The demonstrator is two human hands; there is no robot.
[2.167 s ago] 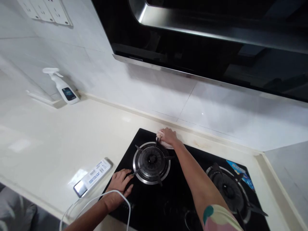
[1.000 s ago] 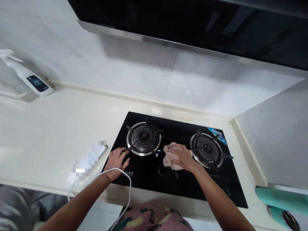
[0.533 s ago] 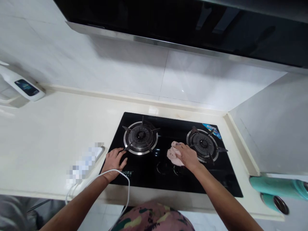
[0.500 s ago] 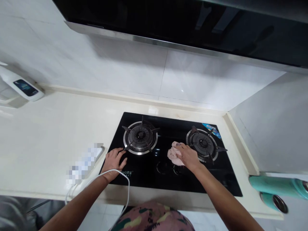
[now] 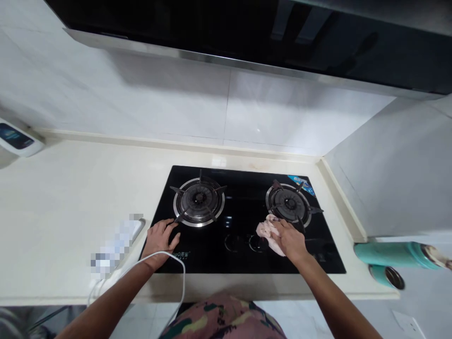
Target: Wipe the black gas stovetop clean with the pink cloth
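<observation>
A black glass gas stove point(image 5: 243, 197) is set into the countertop, with a left burner point(image 5: 199, 198) and a right burner point(image 5: 289, 203). Under my right hand point(image 5: 290, 239), fingers bent over it, a crumpled pale pink cloth point(image 5: 270, 234) presses on the glass in front of the right burner, beside the round control knobs point(image 5: 257, 243). My left hand point(image 5: 160, 241) lies with fingers spread on the stove's front left corner, close to the left burner's grate. A white cable point(image 5: 184, 282) loops across my left wrist.
Left of the stove, a blurred-out white power strip point(image 5: 118, 245) lies on the cream countertop point(image 5: 77, 188). A white bottle point(image 5: 19, 139) stands at the far left. Teal cylinders point(image 5: 390, 254) are at the right edge. A black range hood point(image 5: 219, 33) hangs above.
My right hand has slid the cloth rightward and toward me over the glass, nearer the right burner's front. The left hand stays on the stove corner. The view has shifted slightly.
</observation>
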